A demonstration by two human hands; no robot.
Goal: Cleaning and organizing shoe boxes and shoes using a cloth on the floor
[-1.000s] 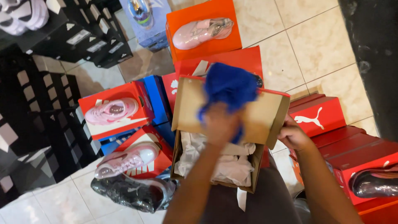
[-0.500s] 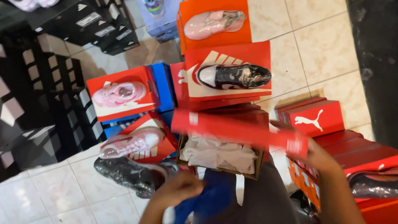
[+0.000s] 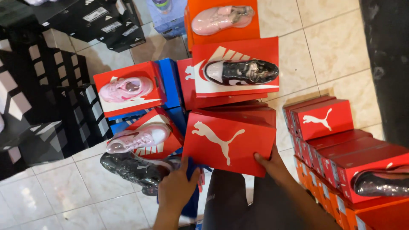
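So red shoebox point(image 3: 230, 142) shut, on the lap, right hand point(image 3: 272, 166) pinching its near corner | left hand point(image 3: 177, 187) closed round blue cloth point(image 3: 191, 200) just left of it | one-corner hold, box could tip onto wrapped black shoe point(image 3: 132, 168).

A shoe shop or stockroom: stacked red shoeboxes point(image 3: 336, 149) on a tiled floor point(image 3: 332, 47), sample shoes point(image 3: 240, 71) resting on lids, black boxes point(image 3: 38, 98) at far left.
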